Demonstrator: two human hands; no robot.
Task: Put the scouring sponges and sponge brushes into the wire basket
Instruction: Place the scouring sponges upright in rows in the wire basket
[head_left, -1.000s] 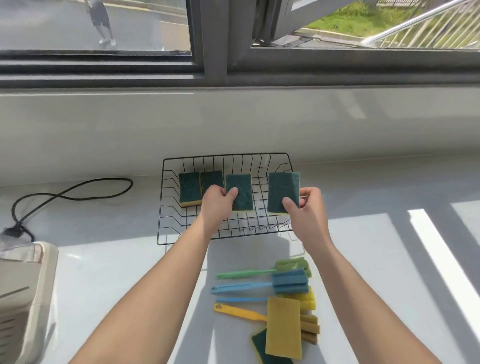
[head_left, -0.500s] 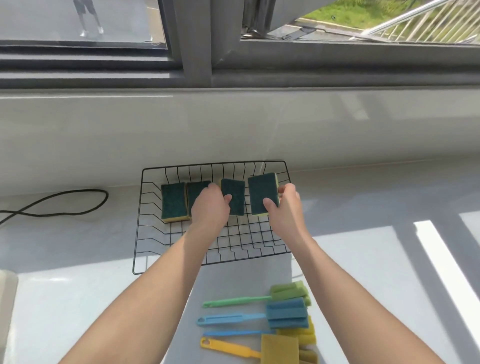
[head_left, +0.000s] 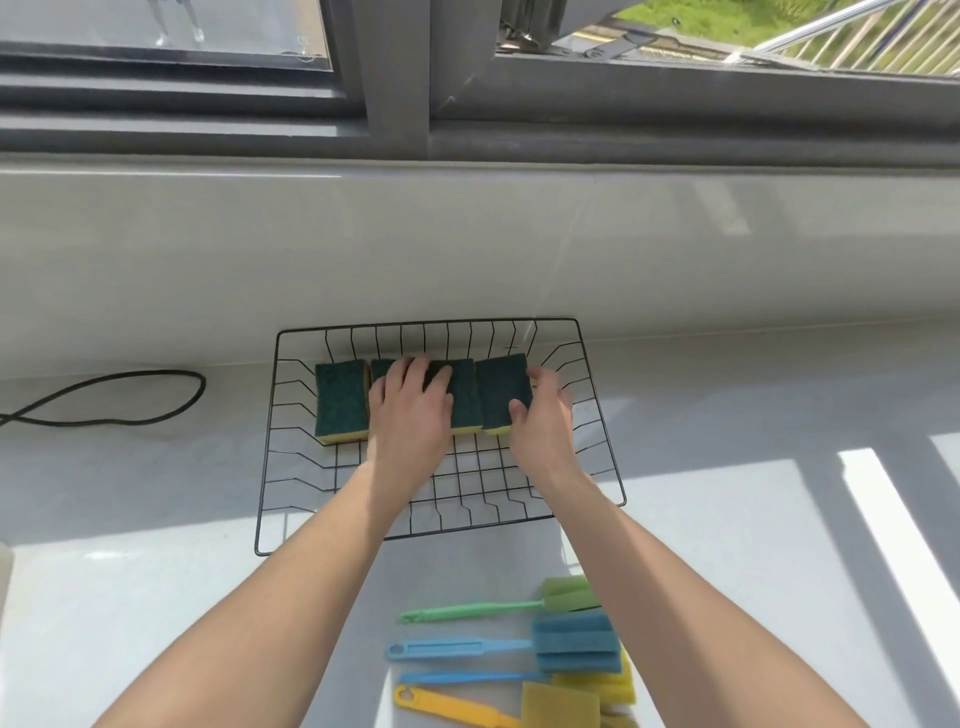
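Note:
A black wire basket (head_left: 269, 467) stands on the white counter by the wall. Several green scouring sponges lie in a row along its back: the leftmost sponge (head_left: 340, 402) is free, and my left hand (head_left: 410, 415) rests flat over the second and third sponges (head_left: 464, 402), fingers spread. My right hand (head_left: 543, 423) pinches the rightmost sponge (head_left: 501, 389), thumb on its near edge, fingers on its right side. In front of the basket lie sponge brushes: a green one (head_left: 467, 609), a blue one (head_left: 576, 642), a yellow one (head_left: 452, 706), and a yellow-side-up sponge (head_left: 558, 706).
A black cable (head_left: 130, 397) loops on the counter left of the basket. A low white wall and a dark window frame (head_left: 395, 104) rise right behind the basket. Sun stripes fall across the counter at the right.
Both hands moved forward and down into the basket. The two sponges they carried upright now lie in the row at the back. My left hand has flattened over the sponges.

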